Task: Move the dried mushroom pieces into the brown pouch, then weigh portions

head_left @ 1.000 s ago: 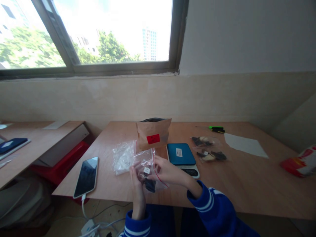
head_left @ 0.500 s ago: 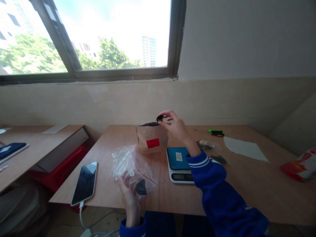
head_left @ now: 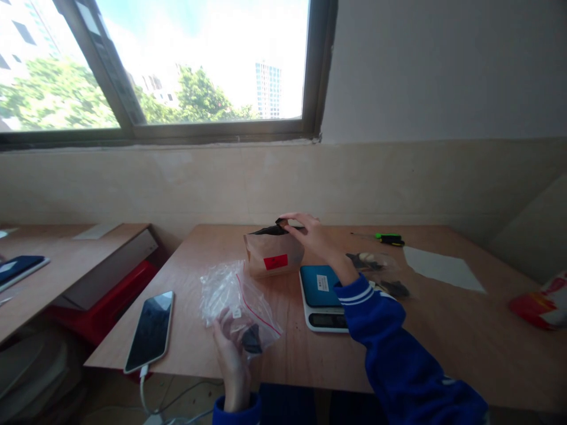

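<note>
My right hand pinches a small dark, dried-looking piece at the open mouth of a brown paper pouch with a red label. The pouch stands upright, and what is inside it is hidden. My left hand is closed on the near part of a clear zip bag with a red seal line. Inside that bag, beside my fingers, lies a dark piece. Partly under my right forearm sits a kitchen scale with a blue top.
A phone with a white cable lies at the left. To the right are small clear bags of dark pieces, screwdrivers, a white paper sheet and a red-and-white package. The wall and window stand behind the table.
My right hand has lowered slightly, bringing the dark piece down to the pouch's mouth. My left hand and the zip bag have hardly moved.
</note>
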`<state>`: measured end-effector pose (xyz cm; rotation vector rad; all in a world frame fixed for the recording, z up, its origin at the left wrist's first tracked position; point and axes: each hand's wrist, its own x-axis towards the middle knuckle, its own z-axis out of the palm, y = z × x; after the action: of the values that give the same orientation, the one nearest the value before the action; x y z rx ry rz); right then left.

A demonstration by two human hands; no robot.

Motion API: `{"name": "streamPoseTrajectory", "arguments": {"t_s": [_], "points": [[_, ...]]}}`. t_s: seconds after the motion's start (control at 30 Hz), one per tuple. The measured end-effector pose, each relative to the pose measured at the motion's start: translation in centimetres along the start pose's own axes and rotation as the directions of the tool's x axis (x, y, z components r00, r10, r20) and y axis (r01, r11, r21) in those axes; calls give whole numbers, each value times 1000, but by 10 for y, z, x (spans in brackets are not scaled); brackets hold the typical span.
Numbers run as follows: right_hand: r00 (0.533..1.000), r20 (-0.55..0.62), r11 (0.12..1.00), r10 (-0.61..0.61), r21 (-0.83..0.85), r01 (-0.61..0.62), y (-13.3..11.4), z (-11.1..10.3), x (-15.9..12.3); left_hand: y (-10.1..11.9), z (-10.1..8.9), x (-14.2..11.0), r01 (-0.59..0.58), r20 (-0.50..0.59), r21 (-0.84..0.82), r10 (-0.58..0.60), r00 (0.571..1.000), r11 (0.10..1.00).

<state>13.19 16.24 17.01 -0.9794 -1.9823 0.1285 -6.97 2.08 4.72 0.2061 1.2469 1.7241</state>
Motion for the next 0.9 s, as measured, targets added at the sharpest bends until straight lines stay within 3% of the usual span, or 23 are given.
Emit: {"name": "streamPoseTrajectory", "arguments": {"t_s": [0.2, 0.4, 0.5, 0.57, 0.6, 0.67, 0.7, 0.77, 0.83, 0.9], "points": [[996, -83, 995, 10, 95, -2, 0, 7, 8, 0, 1, -2, -13, 18, 13, 12, 1000, 1000], [999, -29, 999, -36, -23, 36, 4, 8, -1, 1, 0, -1, -10, 15, 11, 10, 1000, 1000], [993, -118, 1000, -17, -11, 16, -8, 0, -7, 1, 0, -1, -27, 26, 7, 27, 999, 1000], [992, -125, 996, 23, 92, -11, -22, -6, -14, 1, 1, -1, -54, 48, 0, 54, 997, 999], [996, -66, 984, 55, 171, -43, -31, -9, -18, 2, 2, -2, -72, 63, -3, 72, 995, 997], [977, 200, 933, 78, 329, -142, -49, -12, -30, 1, 3, -4, -100, 94, -2, 100, 991, 995], [927, 371, 902, 50, 382, -201, -57, -11, -37, 1, 4, -5, -116, 106, 5, 115, 988, 993], [781, 622, 872, -50, 408, -269, -70, -3, -51, 0, 6, -8, -155, 130, 26, 150, 980, 988], [693, 715, 899, -93, 360, -251, -78, 11, -63, -3, 7, -12, -203, 150, 47, 194, 969, 978], [698, 712, 925, -76, 311, -216, -82, 28, -74, -6, 7, -14, -253, 169, 82, 237, 957, 964]]}}
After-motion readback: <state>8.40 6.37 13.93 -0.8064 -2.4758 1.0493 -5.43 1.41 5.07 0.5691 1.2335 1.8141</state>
